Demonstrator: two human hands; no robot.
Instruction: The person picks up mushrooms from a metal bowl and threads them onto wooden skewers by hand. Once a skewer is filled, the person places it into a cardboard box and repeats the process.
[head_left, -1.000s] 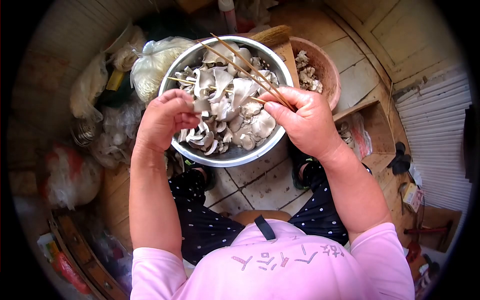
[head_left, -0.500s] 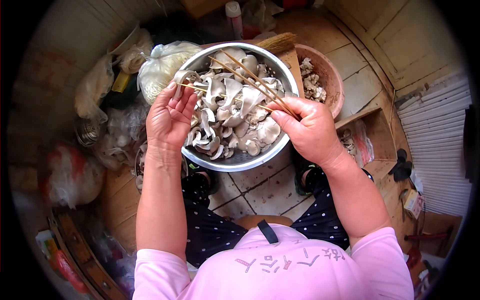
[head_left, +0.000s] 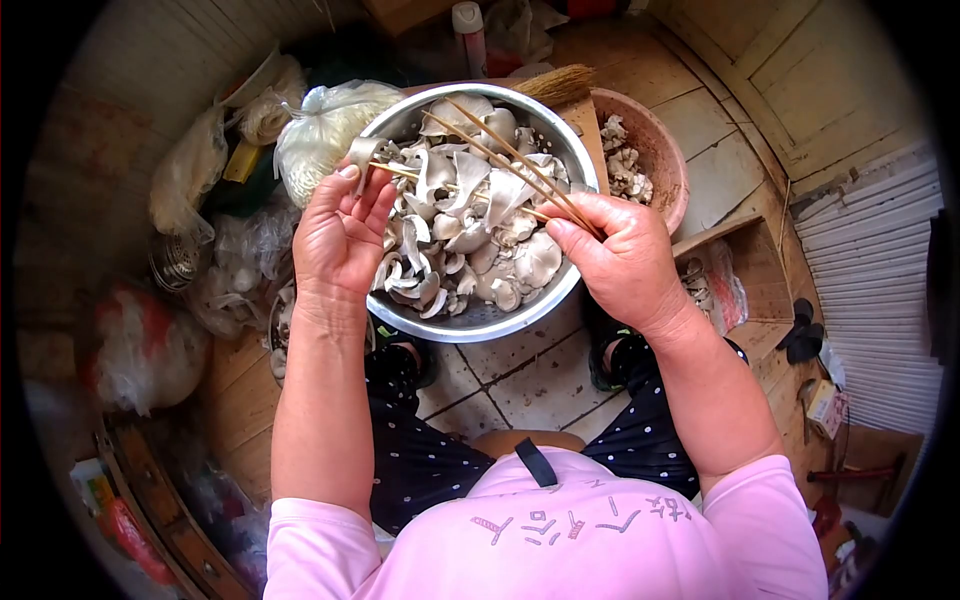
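Note:
Between the thumb and fingers of my left hand (head_left: 345, 235) is a curled grey oyster mushroom piece (head_left: 366, 152), above the left side of a metal colander (head_left: 500, 329). My right hand (head_left: 628, 258) is closed around several thin wooden skewers (head_left: 515, 165) at the colander's right side. One skewer runs leftward and its tip meets the mushroom piece at my left fingers; whether it goes through cannot be made out. Two others point up and left over the colander. Torn oyster mushrooms (head_left: 538, 260) fill much of the colander below both hands.
A pink basin (head_left: 672, 165) with mushroom pieces (head_left: 625, 172) stands beyond the colander on the right. A tied plastic bag (head_left: 325, 140) sits at its upper left. A straw brush (head_left: 555, 86) and a spray can (head_left: 468, 40) are behind. A wooden box (head_left: 752, 268) lies right.
The skewer reaching to my left hand has shifted slightly right, and its tip no longer sticks out as far at the left fingers. Both hands stay nearly in place.

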